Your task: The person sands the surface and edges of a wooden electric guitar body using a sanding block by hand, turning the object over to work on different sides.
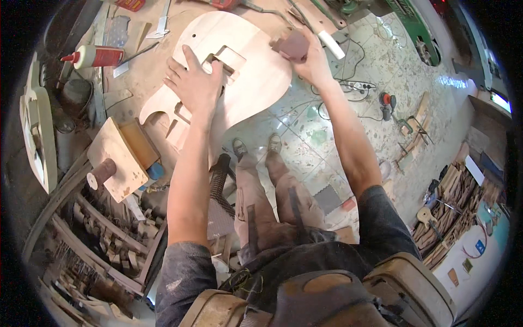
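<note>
Pale wooden guitar body [256,71] laid flat across the desk [152,62], ahead of the wearer; its rounded end is directed away and to the right, its horned end toward the wearer and to the left. Rectangular cavities are cut through the middle, a further slot near the horns, and a small dark hole is seen near the upper left edge.

Left hand [195,87] is laid palm down on the guitar body, beside the central cavity; fingers spread, thumb reaching to the cavity's rim. By the right hand [313,61] a brown piece of sandpaper [294,44] is pinched between thumb and curled fingers, at the right-hand edge of the body. Whether a block is wrapped inside cannot be made out.

On the left of the desk, a red-and-white glue bottle [99,56] is seen lying on its side, red nozzle pointed left. A caliper [160,26] is placed farther back, near the guitar body. Beyond the right hand, a white-ended rod [331,44] is set at a slant. At far left, a second guitar body [44,141] is stood on edge. On the speckled floor [305,136], a power strip [357,86] is surrounded by dark cables.
</note>
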A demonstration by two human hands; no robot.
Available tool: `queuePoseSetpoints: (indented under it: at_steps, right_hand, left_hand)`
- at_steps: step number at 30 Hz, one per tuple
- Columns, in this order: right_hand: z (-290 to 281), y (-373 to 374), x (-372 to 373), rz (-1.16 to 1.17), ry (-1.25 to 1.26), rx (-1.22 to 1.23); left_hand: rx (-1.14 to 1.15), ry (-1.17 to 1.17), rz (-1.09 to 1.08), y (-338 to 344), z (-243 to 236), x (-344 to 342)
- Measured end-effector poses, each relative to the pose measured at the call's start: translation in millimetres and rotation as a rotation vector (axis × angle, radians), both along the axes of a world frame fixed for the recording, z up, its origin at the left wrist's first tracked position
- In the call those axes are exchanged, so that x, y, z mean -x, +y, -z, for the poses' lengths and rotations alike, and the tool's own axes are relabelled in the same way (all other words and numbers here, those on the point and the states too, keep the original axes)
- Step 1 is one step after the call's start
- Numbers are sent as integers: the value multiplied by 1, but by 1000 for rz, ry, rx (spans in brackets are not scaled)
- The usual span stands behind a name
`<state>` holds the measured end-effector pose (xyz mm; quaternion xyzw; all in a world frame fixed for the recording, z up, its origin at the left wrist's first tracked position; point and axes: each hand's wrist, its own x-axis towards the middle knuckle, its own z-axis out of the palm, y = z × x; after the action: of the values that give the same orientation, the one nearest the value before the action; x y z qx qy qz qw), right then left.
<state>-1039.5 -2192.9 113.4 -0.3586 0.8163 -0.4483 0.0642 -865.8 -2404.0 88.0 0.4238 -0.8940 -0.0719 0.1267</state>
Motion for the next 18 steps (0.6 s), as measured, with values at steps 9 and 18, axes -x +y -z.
queuePoseSetpoints:
  at_steps: [9,18]
  right_hand:
    - [5,19,-32,-1,46,8]
    - [15,13,-33,5,42,-16]
  left_hand:
    - [1,-34,-24,-4,-1,-4]
    - [-5,-38,-17,-3,-2,-9]
